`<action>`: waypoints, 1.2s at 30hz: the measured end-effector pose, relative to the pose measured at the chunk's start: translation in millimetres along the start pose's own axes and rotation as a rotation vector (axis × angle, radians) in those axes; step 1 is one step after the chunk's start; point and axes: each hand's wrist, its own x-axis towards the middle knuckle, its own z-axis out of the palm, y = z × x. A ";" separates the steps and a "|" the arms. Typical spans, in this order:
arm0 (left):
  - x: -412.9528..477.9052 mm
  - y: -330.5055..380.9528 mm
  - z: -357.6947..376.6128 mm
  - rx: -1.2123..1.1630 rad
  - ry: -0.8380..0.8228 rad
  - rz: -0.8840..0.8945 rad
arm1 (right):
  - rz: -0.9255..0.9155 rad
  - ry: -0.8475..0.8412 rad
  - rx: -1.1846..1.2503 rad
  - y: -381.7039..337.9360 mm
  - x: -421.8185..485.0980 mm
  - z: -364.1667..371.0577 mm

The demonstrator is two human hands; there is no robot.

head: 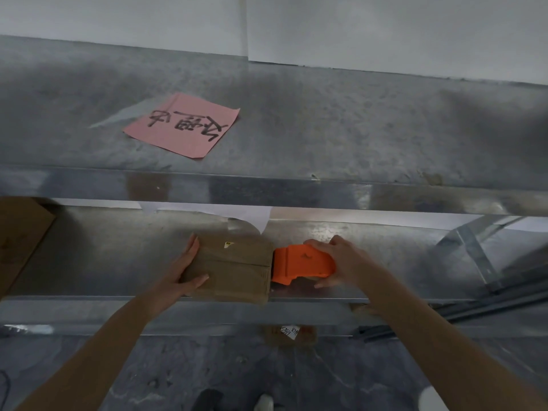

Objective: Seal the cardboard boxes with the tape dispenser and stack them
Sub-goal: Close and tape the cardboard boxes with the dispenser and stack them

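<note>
Head view: left hand (184, 266) braces the cardboard box (234, 272), fingers flat; right hand (342, 262) grips the tape dispenser (299, 264); sealing seemingly underway, stacking undone.

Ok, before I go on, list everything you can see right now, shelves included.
small cardboard box: 1, brown, middle of lower shelf, at its front edge
tape dispenser: 1, orange, at the small box's right edge
large cardboard box: 1, brown, lower shelf, far left, cut off by the frame
note: 1, pink with black handwriting, upper shelf
paper sheet: 1, white, hanging behind the small box
label: 1, white, handwritten, below the lower shelf
upper shelf: 1, grey metal
lower shelf: 1, grey metal
left hand: straight fingers against the small box's left side
right hand: grips the tape dispenser
</note>
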 end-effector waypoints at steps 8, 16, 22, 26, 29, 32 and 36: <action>-2.2 -12.8 5.7 0.026 0.034 0.074 | 0.018 -0.060 -0.029 -5.2 10.4 -9.7; -13.1 -11.7 22.5 0.089 0.152 0.049 | 0.019 -0.062 0.006 -2.6 11.5 -8.5; -10.1 -16.3 18.7 0.065 0.142 0.054 | 0.004 -0.028 0.090 4.1 5.3 2.2; 4.1 -10.8 1.2 0.067 0.084 0.064 | -0.016 -0.028 0.125 13.7 -6.9 -1.5; 7.2 -10.9 -1.8 0.091 0.059 0.069 | -0.015 -0.017 0.160 24.6 -19.7 -7.3; 6.0 -10.7 0.9 0.072 0.084 0.065 | -0.018 -0.041 0.139 34.5 -31.3 -15.3; 3.5 -5.3 2.5 0.075 0.082 0.048 | -0.028 -0.042 0.013 21.2 -23.5 -15.3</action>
